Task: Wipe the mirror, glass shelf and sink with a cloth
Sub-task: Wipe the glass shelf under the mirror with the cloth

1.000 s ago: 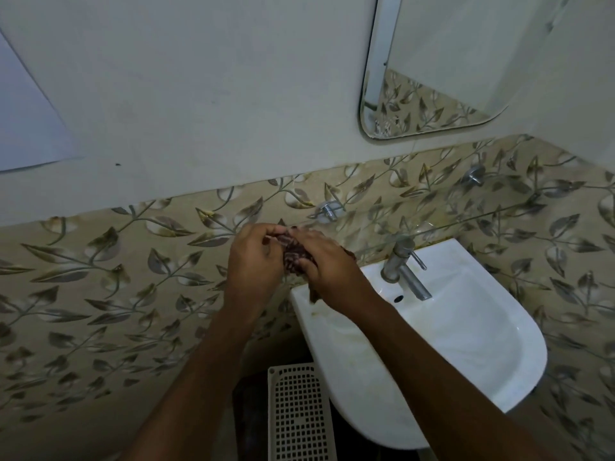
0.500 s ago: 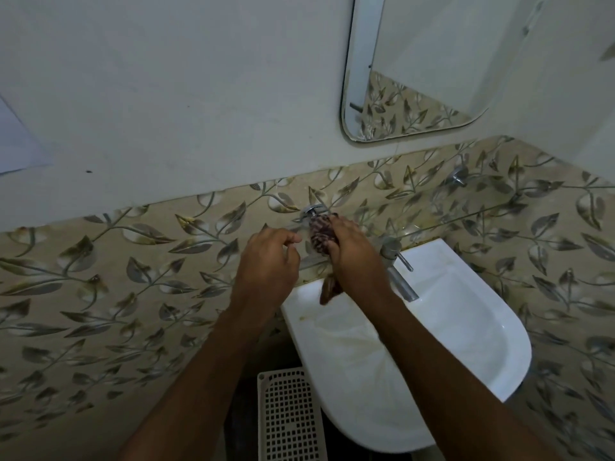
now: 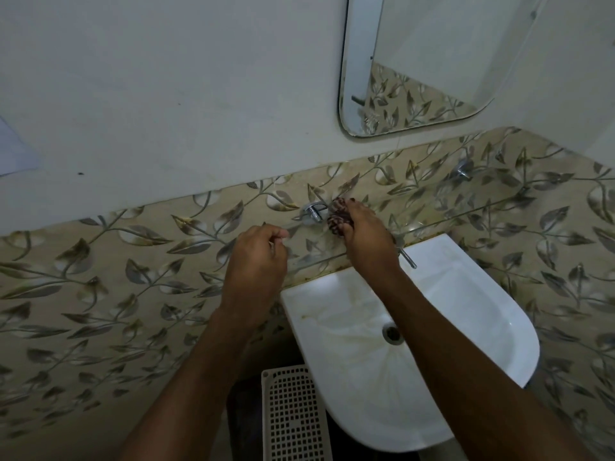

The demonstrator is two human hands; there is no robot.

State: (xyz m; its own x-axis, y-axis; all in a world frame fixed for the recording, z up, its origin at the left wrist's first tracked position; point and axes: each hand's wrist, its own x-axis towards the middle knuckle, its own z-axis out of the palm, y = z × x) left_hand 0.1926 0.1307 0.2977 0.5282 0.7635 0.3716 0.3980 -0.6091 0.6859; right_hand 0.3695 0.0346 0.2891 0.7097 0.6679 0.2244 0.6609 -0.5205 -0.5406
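My right hand [image 3: 366, 237] grips a dark patterned cloth [image 3: 337, 216] and holds it on the clear glass shelf [image 3: 466, 216], close to the shelf's left chrome bracket [image 3: 312, 211]. My left hand [image 3: 258, 257] hovers at the shelf's left end with its fingers curled and nothing visible in them. The white sink [image 3: 466, 327] sits below the shelf, stained yellowish around the drain. The mirror [image 3: 416, 61] hangs on the wall above, at the upper right.
A chrome tap [image 3: 407, 256] stands at the sink's back rim, partly hidden by my right wrist. A second shelf bracket [image 3: 464, 169] is fixed at the right. A white perforated basket [image 3: 293, 414] stands on the floor left of the sink. Leaf-patterned tiles cover the lower wall.
My hands have separated: the right carried the cloth up from the sink's corner onto the glass shelf by the left bracket. The left let go of the cloth and stays beside it.
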